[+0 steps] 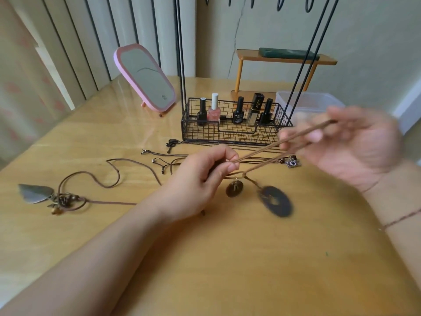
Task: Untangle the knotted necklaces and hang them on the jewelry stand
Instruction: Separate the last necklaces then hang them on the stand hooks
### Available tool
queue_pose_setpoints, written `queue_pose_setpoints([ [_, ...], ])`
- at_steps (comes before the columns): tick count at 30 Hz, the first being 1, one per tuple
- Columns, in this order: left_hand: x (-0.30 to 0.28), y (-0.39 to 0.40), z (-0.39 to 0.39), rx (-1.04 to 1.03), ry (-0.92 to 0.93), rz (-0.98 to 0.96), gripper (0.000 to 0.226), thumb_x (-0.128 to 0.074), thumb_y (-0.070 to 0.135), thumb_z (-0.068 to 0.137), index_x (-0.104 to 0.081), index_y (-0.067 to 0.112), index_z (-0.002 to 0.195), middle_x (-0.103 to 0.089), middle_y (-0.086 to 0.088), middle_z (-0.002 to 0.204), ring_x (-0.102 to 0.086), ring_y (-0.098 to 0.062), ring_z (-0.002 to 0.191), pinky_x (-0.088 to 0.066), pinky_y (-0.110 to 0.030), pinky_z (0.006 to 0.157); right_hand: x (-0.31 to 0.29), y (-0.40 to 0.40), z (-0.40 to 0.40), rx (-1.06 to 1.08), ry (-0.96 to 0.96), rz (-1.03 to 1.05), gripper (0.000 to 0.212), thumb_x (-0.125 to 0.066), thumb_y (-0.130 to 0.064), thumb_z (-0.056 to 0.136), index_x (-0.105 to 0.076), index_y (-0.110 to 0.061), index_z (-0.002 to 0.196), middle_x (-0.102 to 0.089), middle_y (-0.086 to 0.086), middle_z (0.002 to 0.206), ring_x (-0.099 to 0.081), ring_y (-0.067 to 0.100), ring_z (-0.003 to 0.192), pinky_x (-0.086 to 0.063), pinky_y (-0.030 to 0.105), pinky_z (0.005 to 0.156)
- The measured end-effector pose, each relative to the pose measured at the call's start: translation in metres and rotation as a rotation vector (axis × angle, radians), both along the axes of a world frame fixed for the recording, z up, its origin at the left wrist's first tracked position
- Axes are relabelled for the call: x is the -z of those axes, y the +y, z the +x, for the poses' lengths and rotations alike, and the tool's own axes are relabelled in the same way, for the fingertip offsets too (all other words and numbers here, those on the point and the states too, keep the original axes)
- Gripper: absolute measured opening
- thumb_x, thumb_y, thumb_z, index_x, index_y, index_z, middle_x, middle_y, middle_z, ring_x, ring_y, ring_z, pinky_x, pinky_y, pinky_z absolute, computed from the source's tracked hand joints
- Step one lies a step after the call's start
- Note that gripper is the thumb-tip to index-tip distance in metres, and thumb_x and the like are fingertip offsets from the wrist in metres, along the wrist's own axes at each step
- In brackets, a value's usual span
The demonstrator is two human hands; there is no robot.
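Observation:
My left hand (202, 181) pinches a brown cord necklace (268, 149) near its knot, just above the table. Two pendants hang below the knot: a small round one (234, 189) and a larger dark oval (276, 201), blurred. My right hand (348, 142), also blurred, holds the cord's far end, stretched taut up to the right. Other cord necklaces (168, 156) lie tangled behind my left hand. One with a silver leaf pendant (36, 192) lies at the left. The black wire jewelry stand (230, 124) rises behind, with hooks at the top edge.
Several nail polish bottles (214, 110) stand in the stand's wire basket. A pink mirror (145, 78) leans at the back left. A small wooden shelf (284, 59) and a clear plastic box (309, 101) sit behind the stand. A camera charm (292, 163) lies near my right hand.

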State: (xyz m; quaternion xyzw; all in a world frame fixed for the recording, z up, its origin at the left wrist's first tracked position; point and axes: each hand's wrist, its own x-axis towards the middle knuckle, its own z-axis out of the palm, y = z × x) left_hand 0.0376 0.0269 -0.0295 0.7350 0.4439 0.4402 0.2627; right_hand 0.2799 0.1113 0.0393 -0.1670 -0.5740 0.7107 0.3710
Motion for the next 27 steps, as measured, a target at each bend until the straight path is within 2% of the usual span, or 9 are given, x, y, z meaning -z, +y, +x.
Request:
queue_pose_setpoints([
  [2,0.000,0.000,-0.002,-0.014,0.078,-0.005,0.012,-0.048,0.024,0.101,-0.054,0.028,0.091,-0.054,0.018,0.075,-0.049,-0.003,0.069,-0.041,-0.017,0.066,-0.013,0.008,0.012,-0.057,0.081,-0.023,0.032,-0.076,-0.033,0.072,-0.058,-0.017,0.051,-0.056,-0.002,0.050,-0.056,0.027,0.078,-0.047,0.048,0.097],
  [4,-0.002,-0.001,-0.001,0.002,0.092,-0.040,0.016,-0.049,0.019,0.102,-0.054,0.026,0.089,-0.056,0.019,0.072,-0.048,-0.001,0.068,-0.039,-0.015,0.065,-0.020,0.010,0.018,-0.189,0.151,-0.128,0.023,-0.069,-0.030,0.081,-0.062,-0.012,0.068,-0.048,-0.002,0.051,-0.052,0.024,0.065,-0.050,0.048,0.093],
  [6,-0.004,-0.002,0.002,0.027,0.114,-0.085,0.017,-0.051,0.016,0.102,-0.056,0.026,0.088,-0.057,0.020,0.070,-0.049,-0.001,0.067,-0.039,-0.013,0.064,-0.022,0.009,0.017,-0.216,0.115,-0.090,0.017,-0.069,-0.027,0.081,-0.061,-0.013,0.087,-0.031,-0.006,0.056,-0.040,0.016,0.052,-0.052,0.035,0.070],
  [9,-0.003,-0.001,0.002,0.068,0.066,-0.144,0.016,-0.062,0.014,0.097,-0.059,0.029,0.092,-0.051,0.014,0.070,-0.045,-0.005,0.064,-0.040,-0.019,0.062,-0.022,-0.001,-0.003,-0.114,0.035,0.070,0.026,-0.071,-0.024,0.073,-0.062,-0.019,0.097,-0.022,-0.007,0.060,-0.023,0.010,0.050,-0.029,0.023,0.048],
  [12,-0.002,0.001,0.001,0.127,-0.088,-0.163,0.021,-0.070,0.007,0.090,-0.061,0.026,0.088,-0.048,0.004,0.069,-0.040,-0.016,0.061,-0.039,-0.025,0.058,-0.024,-0.006,-0.022,-0.031,0.115,0.060,0.034,-0.070,-0.020,0.070,-0.063,-0.021,0.103,-0.031,-0.009,0.060,-0.025,0.008,0.049,-0.017,0.024,0.046],
  [17,-0.006,0.000,0.000,0.218,-0.179,-0.225,0.011,-0.069,0.002,0.087,-0.064,0.011,0.084,-0.055,0.010,0.068,-0.045,-0.005,0.060,-0.040,-0.014,0.060,-0.033,-0.013,-0.036,0.003,0.183,0.060,0.041,-0.062,-0.019,0.072,-0.058,-0.021,0.113,-0.031,-0.008,0.064,-0.024,0.010,0.049,-0.019,0.022,0.047],
  [20,-0.009,-0.002,-0.002,0.262,-0.127,-0.268,0.009,-0.068,0.000,0.089,-0.065,0.008,0.088,-0.058,0.009,0.072,-0.052,-0.005,0.064,-0.044,-0.013,0.063,-0.035,-0.016,-0.037,0.007,0.149,0.109,0.048,-0.054,-0.020,0.077,-0.053,-0.019,0.125,-0.030,-0.007,0.067,-0.025,0.010,0.050,-0.021,0.021,0.048],
  [23,-0.010,-0.006,0.000,0.269,-0.043,-0.275,0.008,-0.068,-0.002,0.089,-0.066,0.006,0.087,-0.056,0.008,0.067,-0.049,-0.005,0.058,-0.043,-0.014,0.057,-0.037,-0.018,-0.039,-0.056,0.119,0.158,0.071,-0.068,-0.023,0.073,-0.046,-0.020,0.141,-0.033,-0.007,0.070,-0.028,0.012,0.050,-0.024,0.022,0.050],
  [27,-0.012,-0.007,0.002,0.188,0.007,-0.287,0.005,-0.074,0.011,0.088,-0.072,0.014,0.091,-0.058,0.006,0.060,-0.047,-0.007,0.051,-0.043,-0.020,0.050,-0.037,-0.028,-0.049,-0.161,0.032,0.235,0.095,-0.070,-0.022,0.077,-0.021,-0.029,0.158,-0.035,-0.001,0.074,-0.027,0.015,0.053,-0.019,0.030,0.050],
])
